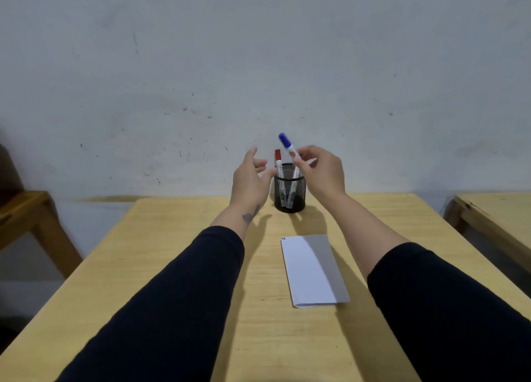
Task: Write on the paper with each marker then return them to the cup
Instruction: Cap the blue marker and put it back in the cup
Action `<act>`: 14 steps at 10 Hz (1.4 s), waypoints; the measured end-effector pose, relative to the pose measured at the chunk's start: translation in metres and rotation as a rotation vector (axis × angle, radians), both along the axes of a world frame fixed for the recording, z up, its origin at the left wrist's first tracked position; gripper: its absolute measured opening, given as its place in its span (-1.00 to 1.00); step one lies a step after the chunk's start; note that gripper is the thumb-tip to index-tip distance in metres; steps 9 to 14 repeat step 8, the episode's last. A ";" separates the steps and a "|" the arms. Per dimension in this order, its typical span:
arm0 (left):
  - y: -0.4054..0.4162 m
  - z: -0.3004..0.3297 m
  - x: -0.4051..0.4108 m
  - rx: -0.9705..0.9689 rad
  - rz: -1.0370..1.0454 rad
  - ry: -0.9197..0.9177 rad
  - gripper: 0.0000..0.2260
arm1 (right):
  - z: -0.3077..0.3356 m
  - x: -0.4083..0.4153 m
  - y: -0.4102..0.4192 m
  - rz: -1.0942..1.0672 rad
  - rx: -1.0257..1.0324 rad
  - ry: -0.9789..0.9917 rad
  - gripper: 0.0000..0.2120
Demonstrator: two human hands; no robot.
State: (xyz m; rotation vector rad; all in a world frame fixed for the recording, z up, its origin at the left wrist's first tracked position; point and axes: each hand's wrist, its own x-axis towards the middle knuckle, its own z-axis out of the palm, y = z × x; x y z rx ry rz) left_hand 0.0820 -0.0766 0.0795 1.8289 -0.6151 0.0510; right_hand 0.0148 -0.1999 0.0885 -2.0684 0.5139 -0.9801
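Note:
A black mesh cup (pixel 289 193) stands near the far edge of the wooden table (pixel 178 266). A red-capped marker (pixel 278 160) stands in it, with at least one more marker inside. My right hand (pixel 323 171) holds a blue-capped marker (pixel 288 145) tilted over the cup's mouth, cap up and to the left. My left hand (pixel 250 180) hovers just left of the cup with its fingers spread and holds nothing. A folded white paper (pixel 313 269) lies nearer me, with small dark marks at its top left corner.
A grey wall rises right behind the table. Another wooden table (pixel 494 212) stands to the right, and a wooden piece of furniture (pixel 31 217) to the left. Dark sleeves cover both my forearms.

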 end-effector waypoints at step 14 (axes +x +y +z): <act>-0.078 -0.059 0.038 0.101 -0.037 0.189 -0.41 | 0.008 0.080 -0.030 -0.105 -0.187 0.549 -0.82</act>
